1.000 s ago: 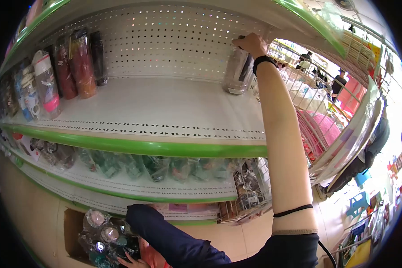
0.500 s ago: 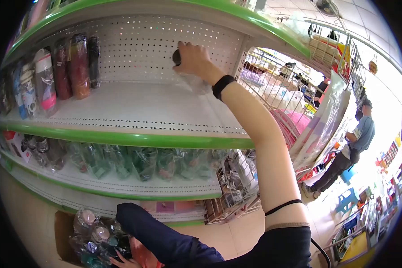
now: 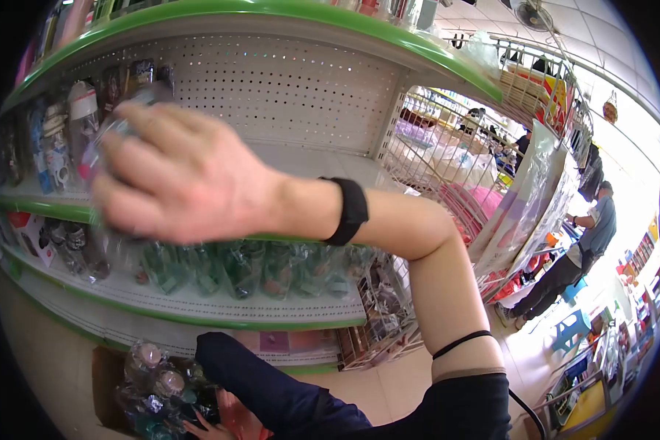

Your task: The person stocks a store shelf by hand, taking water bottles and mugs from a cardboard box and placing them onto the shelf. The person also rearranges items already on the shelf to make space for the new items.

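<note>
My right hand [image 3: 176,176], blurred, is raised before the left part of the shelving. Its fingers curl round a clear-wrapped item [image 3: 114,136], mostly hidden by the hand. Behind it, a clear bottle with a white top [image 3: 83,106] and other wrapped bottles stand on the middle shelf. At the bottom, my left hand [image 3: 207,428] has its fingers apart beside a brown carton [image 3: 106,389]. Several plastic-wrapped bottles [image 3: 170,383] fill that carton. A red-orange thing [image 3: 238,419] lies by my left hand, partly cut off by the frame edge.
Green-edged shelves [image 3: 293,321] span the front, with wrapped green glassware [image 3: 249,271] on the lower one. A wire rack [image 3: 447,139] holds bagged goods at the right. Further right, a person [image 3: 594,227] stands near a blue stool [image 3: 570,330].
My right hand has moved left and closer to the camera, away from the perforated back panel, with its fingers still curled. My left hand remains beside the carton.
</note>
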Demonstrator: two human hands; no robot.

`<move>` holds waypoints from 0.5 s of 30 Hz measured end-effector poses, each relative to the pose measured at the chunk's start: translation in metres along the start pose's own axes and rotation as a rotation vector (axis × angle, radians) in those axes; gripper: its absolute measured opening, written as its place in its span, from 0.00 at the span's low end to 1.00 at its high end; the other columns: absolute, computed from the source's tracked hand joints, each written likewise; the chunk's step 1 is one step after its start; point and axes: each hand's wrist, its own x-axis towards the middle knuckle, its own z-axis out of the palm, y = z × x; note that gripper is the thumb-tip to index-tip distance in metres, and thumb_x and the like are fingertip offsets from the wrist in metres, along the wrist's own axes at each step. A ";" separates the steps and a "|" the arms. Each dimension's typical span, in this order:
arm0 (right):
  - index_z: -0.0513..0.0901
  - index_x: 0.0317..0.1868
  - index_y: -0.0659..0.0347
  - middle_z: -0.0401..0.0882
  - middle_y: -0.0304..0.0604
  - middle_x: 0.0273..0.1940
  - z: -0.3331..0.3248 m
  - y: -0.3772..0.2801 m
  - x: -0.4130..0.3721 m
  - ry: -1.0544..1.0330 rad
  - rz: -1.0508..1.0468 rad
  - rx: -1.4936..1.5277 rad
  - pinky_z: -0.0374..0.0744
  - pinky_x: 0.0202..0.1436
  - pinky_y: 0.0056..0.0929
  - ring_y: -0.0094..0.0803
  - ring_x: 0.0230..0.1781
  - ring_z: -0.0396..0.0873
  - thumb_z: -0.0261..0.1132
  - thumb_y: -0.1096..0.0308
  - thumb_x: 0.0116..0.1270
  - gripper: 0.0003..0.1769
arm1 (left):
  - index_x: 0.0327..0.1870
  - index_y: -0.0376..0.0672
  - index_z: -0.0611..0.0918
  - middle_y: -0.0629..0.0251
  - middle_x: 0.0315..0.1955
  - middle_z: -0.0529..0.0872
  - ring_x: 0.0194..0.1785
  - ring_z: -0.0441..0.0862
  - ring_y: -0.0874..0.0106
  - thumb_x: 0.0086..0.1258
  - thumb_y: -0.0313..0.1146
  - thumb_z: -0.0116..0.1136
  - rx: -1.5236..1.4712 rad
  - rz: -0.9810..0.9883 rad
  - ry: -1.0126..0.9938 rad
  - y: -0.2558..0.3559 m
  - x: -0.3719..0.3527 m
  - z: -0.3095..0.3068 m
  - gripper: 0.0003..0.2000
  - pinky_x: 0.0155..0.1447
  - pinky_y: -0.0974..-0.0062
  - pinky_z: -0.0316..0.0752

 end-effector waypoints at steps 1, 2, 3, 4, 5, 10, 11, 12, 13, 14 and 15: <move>0.73 0.37 0.61 0.74 0.50 0.36 0.006 -0.013 0.005 0.099 -0.023 0.043 0.81 0.42 0.48 0.52 0.43 0.78 0.62 0.61 0.49 0.17 | 0.71 0.52 0.65 0.33 0.70 0.52 0.70 0.52 0.32 0.75 0.57 0.27 0.003 0.000 -0.009 -0.001 -0.001 0.001 0.30 0.66 0.38 0.61; 0.72 0.39 0.61 0.75 0.52 0.39 0.009 -0.030 0.008 0.136 -0.015 0.127 0.81 0.42 0.49 0.53 0.43 0.78 0.63 0.61 0.48 0.19 | 0.71 0.52 0.65 0.33 0.70 0.52 0.70 0.52 0.32 0.75 0.57 0.27 0.004 -0.001 -0.008 0.001 -0.002 0.001 0.30 0.66 0.38 0.61; 0.71 0.40 0.61 0.75 0.54 0.41 0.009 -0.048 0.008 0.125 -0.003 0.185 0.81 0.42 0.49 0.54 0.45 0.78 0.62 0.61 0.50 0.19 | 0.71 0.52 0.65 0.33 0.70 0.53 0.70 0.53 0.32 0.75 0.57 0.27 0.005 0.005 -0.001 0.003 -0.001 -0.002 0.30 0.65 0.38 0.61; 0.72 0.41 0.61 0.75 0.54 0.43 0.008 -0.069 0.010 0.122 0.063 0.267 0.80 0.42 0.50 0.54 0.46 0.78 0.62 0.61 0.51 0.18 | 0.71 0.52 0.65 0.33 0.70 0.53 0.70 0.53 0.32 0.75 0.57 0.26 0.006 0.011 0.008 0.003 0.000 -0.004 0.30 0.65 0.38 0.61; 0.73 0.41 0.61 0.76 0.55 0.43 0.008 -0.088 0.008 0.120 0.107 0.382 0.80 0.42 0.50 0.55 0.47 0.78 0.61 0.61 0.52 0.17 | 0.71 0.52 0.65 0.33 0.70 0.53 0.70 0.53 0.32 0.75 0.57 0.26 0.009 0.008 0.013 0.002 -0.002 -0.001 0.30 0.65 0.38 0.61; 0.73 0.52 0.61 0.71 0.54 0.53 0.029 -0.205 -0.037 -0.133 0.335 0.902 0.76 0.47 0.51 0.57 0.58 0.71 0.74 0.45 0.35 0.44 | 0.70 0.52 0.66 0.34 0.70 0.53 0.69 0.54 0.32 0.75 0.58 0.24 -0.015 0.033 0.071 0.021 0.005 -0.022 0.31 0.66 0.37 0.59; 0.72 0.54 0.61 0.71 0.52 0.54 0.042 -0.231 -0.046 -0.149 0.420 1.008 0.75 0.50 0.51 0.57 0.60 0.70 0.76 0.45 0.32 0.47 | 0.71 0.54 0.65 0.34 0.70 0.52 0.69 0.54 0.32 0.74 0.59 0.24 -0.016 0.052 0.102 0.015 0.002 -0.015 0.31 0.66 0.38 0.59; 0.72 0.54 0.61 0.71 0.52 0.54 0.057 -0.253 -0.054 -0.140 0.409 1.014 0.75 0.50 0.51 0.57 0.60 0.70 0.76 0.45 0.32 0.47 | 0.71 0.54 0.65 0.34 0.70 0.52 0.69 0.54 0.32 0.74 0.59 0.24 -0.011 0.044 0.113 0.015 0.005 -0.014 0.31 0.66 0.38 0.59; 0.71 0.54 0.61 0.70 0.52 0.55 0.072 -0.276 -0.061 -0.159 0.492 1.047 0.74 0.53 0.50 0.56 0.61 0.69 0.75 0.46 0.35 0.46 | 0.72 0.55 0.64 0.34 0.70 0.51 0.70 0.53 0.32 0.74 0.59 0.25 -0.023 0.039 0.090 0.016 0.005 -0.017 0.31 0.66 0.38 0.59; 0.71 0.55 0.61 0.70 0.51 0.56 0.085 -0.298 -0.067 -0.182 0.576 1.081 0.73 0.55 0.48 0.55 0.63 0.67 0.75 0.47 0.37 0.44 | 0.72 0.56 0.64 0.34 0.70 0.51 0.70 0.53 0.32 0.74 0.60 0.26 -0.037 0.034 0.065 0.015 0.004 -0.017 0.31 0.66 0.38 0.59; 0.71 0.55 0.61 0.70 0.51 0.56 0.098 -0.321 -0.073 -0.174 0.575 1.090 0.73 0.55 0.48 0.55 0.63 0.67 0.75 0.47 0.37 0.44 | 0.72 0.58 0.63 0.36 0.71 0.50 0.70 0.53 0.32 0.74 0.60 0.27 -0.032 0.017 0.041 0.011 0.002 -0.013 0.30 0.66 0.38 0.60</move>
